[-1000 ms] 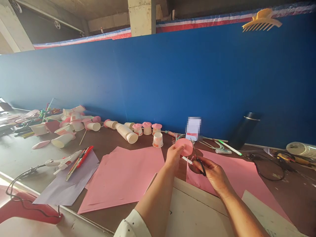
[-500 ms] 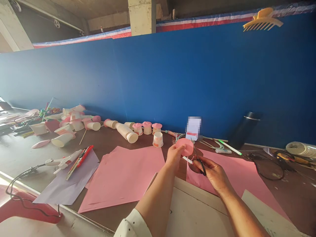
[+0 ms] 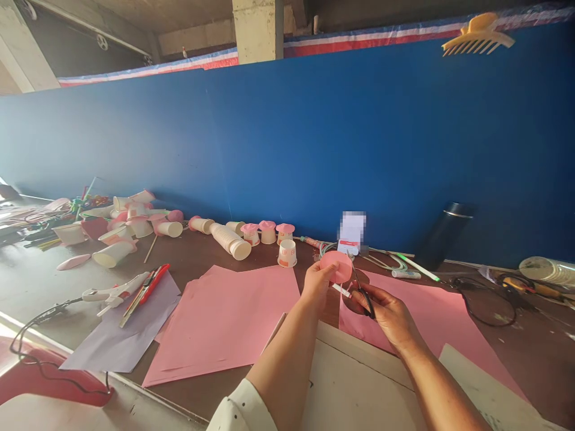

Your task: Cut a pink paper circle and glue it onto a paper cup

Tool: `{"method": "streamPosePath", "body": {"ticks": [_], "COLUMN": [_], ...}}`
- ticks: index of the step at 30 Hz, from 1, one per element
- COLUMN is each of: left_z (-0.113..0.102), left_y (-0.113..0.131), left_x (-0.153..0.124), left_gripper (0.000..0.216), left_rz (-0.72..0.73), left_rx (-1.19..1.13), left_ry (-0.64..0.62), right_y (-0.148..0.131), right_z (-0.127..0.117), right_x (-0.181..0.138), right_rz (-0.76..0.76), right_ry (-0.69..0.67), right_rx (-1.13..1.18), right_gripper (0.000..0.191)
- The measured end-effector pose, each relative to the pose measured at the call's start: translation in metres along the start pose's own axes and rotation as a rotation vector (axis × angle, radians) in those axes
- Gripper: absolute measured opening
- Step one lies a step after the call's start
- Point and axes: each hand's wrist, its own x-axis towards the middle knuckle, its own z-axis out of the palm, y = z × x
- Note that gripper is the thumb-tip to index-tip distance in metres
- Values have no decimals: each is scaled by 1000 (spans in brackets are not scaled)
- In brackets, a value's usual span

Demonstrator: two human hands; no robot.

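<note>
Pinched between the thumb and fingers of my left hand (image 3: 318, 281) is a round pink paper disc (image 3: 340, 266). My right hand (image 3: 390, 312) is closed around the black handles of a pair of scissors (image 3: 369, 303). The blades point up and touch or pass close by the disc's right edge; I cannot tell which. Below my hands lies a pink sheet (image 3: 426, 305) with a rounded cutout at its left edge. A white marker (image 3: 341, 291) lies partly hidden behind my hands.
Stacked pink sheets (image 3: 229, 323) lie left of my arms, beside a utility knife (image 3: 144, 293) and a glue gun (image 3: 117, 292). Paper cups (image 3: 287, 254), some pink-topped, stand or lie toward the blue partition (image 3: 314, 143). A dark bottle (image 3: 444, 236) and cables (image 3: 485, 308) are at right.
</note>
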Motion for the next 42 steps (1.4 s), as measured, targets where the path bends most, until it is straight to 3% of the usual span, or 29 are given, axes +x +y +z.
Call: {"method": "streamPosePath", "body": {"ticks": [5,27,42], "left_z": [0,-1,-3], "left_y": [3,1,-4], "left_x": [-2,1,4], "left_gripper": [41,39,43], "left_rz": [-7,-13,5], "left_rx": [27,20,19], "left_ry": [12,24,-5], "right_y": [5,5,7], "right_z": [-1,-1,-2], "right_x": [2,2,3], "right_rz": [-4,-35,-18], "right_ry": [-25,-18,-2], "right_rx": [36,-29,-23], "right_gripper": [33,46,42]}}
